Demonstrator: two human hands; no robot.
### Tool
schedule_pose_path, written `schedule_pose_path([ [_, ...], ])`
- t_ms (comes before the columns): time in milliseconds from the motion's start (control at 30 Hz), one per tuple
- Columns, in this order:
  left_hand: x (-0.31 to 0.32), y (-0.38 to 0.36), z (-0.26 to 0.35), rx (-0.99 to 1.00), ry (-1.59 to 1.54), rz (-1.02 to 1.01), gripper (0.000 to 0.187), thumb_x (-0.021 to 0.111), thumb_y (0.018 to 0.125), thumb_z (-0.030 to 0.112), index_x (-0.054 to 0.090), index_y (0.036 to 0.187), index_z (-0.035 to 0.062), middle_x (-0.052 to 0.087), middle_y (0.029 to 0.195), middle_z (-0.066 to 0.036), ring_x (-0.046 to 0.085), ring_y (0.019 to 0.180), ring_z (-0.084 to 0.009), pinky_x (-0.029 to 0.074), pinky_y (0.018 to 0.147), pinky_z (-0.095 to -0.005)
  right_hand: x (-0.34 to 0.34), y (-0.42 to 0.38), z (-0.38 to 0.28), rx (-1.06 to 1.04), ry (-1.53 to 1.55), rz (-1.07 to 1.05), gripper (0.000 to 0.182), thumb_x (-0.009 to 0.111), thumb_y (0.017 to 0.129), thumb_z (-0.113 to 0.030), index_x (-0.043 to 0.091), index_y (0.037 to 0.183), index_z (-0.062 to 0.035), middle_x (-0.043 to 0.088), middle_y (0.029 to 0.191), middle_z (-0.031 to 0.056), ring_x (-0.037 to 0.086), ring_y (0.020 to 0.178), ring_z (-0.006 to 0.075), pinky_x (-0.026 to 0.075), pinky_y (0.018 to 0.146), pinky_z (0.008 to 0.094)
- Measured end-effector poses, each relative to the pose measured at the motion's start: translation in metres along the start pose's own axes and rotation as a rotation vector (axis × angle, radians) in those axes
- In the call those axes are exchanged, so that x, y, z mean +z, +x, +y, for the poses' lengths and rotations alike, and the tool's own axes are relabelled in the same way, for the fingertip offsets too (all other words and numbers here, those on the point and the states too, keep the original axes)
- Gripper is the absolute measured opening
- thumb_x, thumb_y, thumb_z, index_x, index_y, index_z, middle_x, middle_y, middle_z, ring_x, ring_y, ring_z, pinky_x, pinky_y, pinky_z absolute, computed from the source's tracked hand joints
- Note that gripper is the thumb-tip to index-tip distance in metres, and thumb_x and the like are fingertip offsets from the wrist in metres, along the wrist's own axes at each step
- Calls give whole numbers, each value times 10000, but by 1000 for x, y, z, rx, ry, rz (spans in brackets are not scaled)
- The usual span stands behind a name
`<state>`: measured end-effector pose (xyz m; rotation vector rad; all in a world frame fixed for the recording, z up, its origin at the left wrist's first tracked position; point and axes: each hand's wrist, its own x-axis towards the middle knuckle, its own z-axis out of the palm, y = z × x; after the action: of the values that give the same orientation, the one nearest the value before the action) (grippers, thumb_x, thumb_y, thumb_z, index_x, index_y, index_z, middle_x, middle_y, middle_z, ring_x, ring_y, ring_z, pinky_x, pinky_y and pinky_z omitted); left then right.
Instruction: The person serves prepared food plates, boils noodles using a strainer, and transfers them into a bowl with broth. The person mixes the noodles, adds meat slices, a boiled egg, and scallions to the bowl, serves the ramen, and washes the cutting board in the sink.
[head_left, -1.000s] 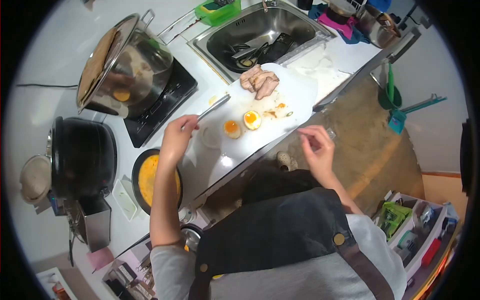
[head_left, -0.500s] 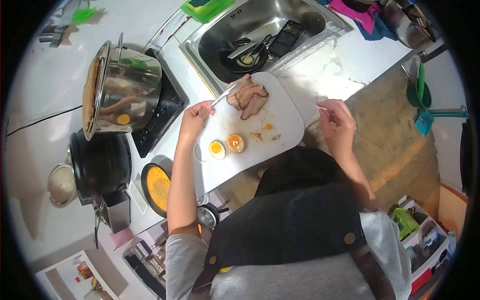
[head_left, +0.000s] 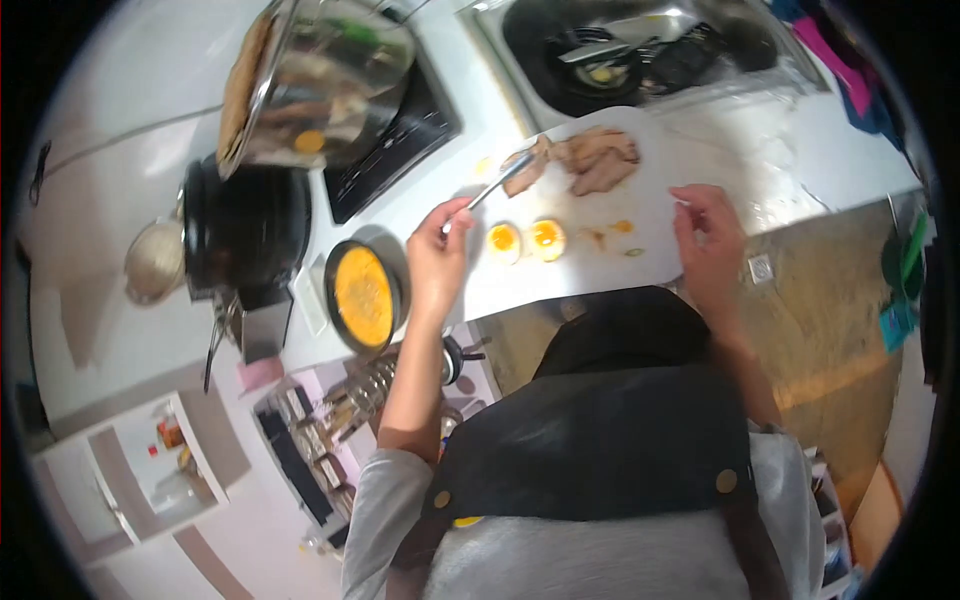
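My left hand (head_left: 438, 255) is closed around slim metal tongs (head_left: 497, 182). Their tip meets a brown meat slice (head_left: 524, 178) at the left of a small pile of sliced meat (head_left: 605, 160). The meat lies on a white cutting board (head_left: 570, 280). Two halves of boiled egg, one left (head_left: 503, 243) and one right (head_left: 547, 240), rest yolk up on the board, just right of my left hand. My right hand (head_left: 712, 235) hovers by the board's right edge, fingers bent and apart from the thumb, holding nothing.
A black bowl of orange soup (head_left: 363, 297) stands left of my left forearm. Beyond are a black pot (head_left: 245, 225), a large steel pot (head_left: 335, 90) and a black cooktop (head_left: 395, 150). The sink (head_left: 520, 70) behind the board holds dark pans and utensils.
The view has shifted, so the counter sits further right and the soup bowl shows fully. With the tongs, my left hand has drawn one meat slice leftward from the pile.
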<state>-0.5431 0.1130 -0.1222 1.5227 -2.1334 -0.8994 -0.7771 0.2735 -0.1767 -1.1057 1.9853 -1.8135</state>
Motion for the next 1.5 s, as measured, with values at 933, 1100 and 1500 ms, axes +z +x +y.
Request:
schedule_pose_path([
  [933,-192,-118,-188,-331,172,326,219,509,897,163,621,1034,34,613,747,-152,582,677,-200,450,651,-310,146,-85,-90,104,117,-41,140,550,842,23,619,964,19,550,941,50,528,750,75,476,622,199],
  [1100,-212,-124,-152,-307,315,386,246,498,905,173,600,1057,8,614,763,-146,606,720,-180,462,603,-307,130,-76,-79,57,60,20,150,552,836,25,630,961,-1,555,931,41,532,758,76,459,626,185],
  [1500,-61,20,-10,231,65,-396,222,543,868,165,643,995,13,648,738,-111,604,692,-145,458,663,-269,25,-38,-32,87,-37,241,166,574,789,43,660,915,-22,583,909,59,521,670,69,448,556,189],
])
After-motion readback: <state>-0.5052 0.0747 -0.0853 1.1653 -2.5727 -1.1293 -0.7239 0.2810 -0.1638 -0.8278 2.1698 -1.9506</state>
